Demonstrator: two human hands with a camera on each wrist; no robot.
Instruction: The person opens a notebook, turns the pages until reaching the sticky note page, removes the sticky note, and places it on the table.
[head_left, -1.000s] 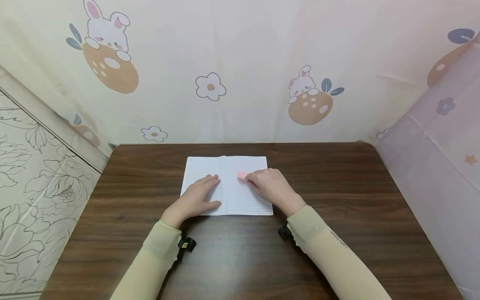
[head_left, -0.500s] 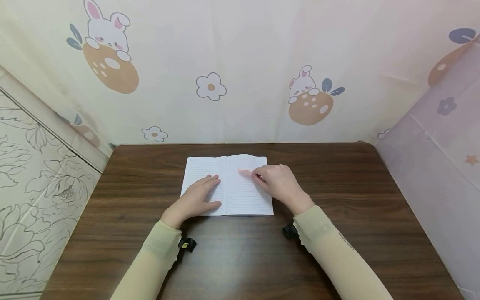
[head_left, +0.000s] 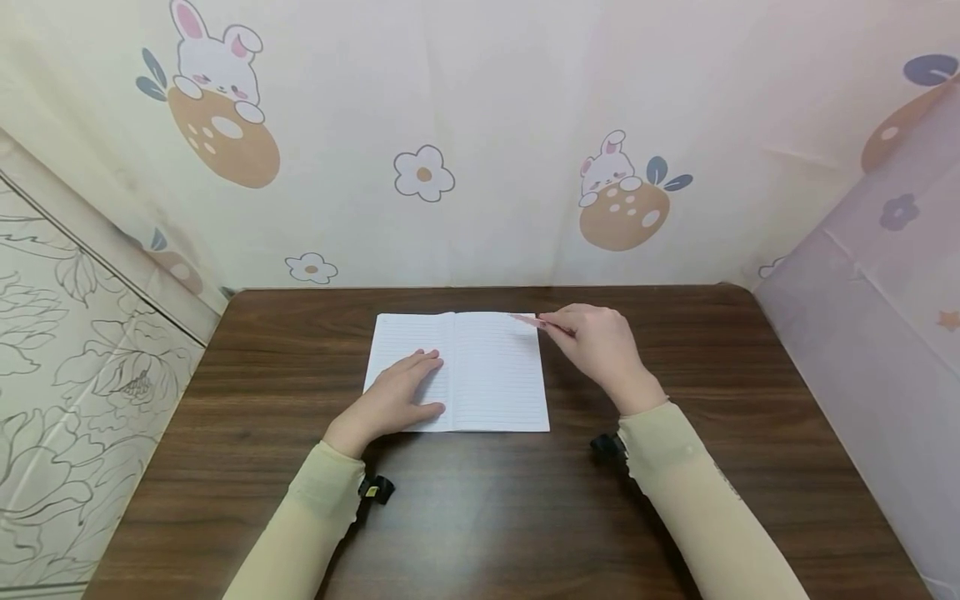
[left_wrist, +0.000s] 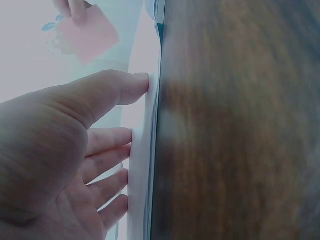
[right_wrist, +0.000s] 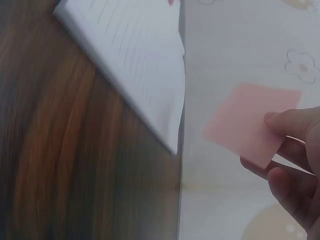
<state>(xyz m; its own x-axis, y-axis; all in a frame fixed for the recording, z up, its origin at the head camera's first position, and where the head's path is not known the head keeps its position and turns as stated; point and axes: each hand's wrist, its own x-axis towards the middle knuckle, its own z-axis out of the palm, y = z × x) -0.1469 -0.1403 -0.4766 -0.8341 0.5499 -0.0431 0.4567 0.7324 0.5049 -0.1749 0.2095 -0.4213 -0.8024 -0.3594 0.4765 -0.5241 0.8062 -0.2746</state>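
Note:
An open lined notebook (head_left: 498, 375) lies flat on the dark wooden table. On its left page rests my left hand (head_left: 393, 392), fingers spread and nearly straight, the thumb near the lower edge by the fold. In the left wrist view the fingertips (left_wrist: 115, 205) touch the paper. My right hand (head_left: 596, 342) pinches a pink sticky note (right_wrist: 252, 122) between thumb and fingers. The note is held up in the air, seen almost edge-on in the head view, by the notebook's upper right corner. It looks like a single square sheet, apart from the page.
A brown wooden table (head_left: 480, 517) spreads around the notebook. Behind it hangs a pale curtain (head_left: 495, 167) printed with rabbits and flowers. A flower-patterned panel (head_left: 90, 400) stands on the left. Each wrist wears a small black camera (head_left: 377, 489).
My right hand has lifted the pink sticky note off the right page and carried it up and to the right. The left hand has stayed on the left page.

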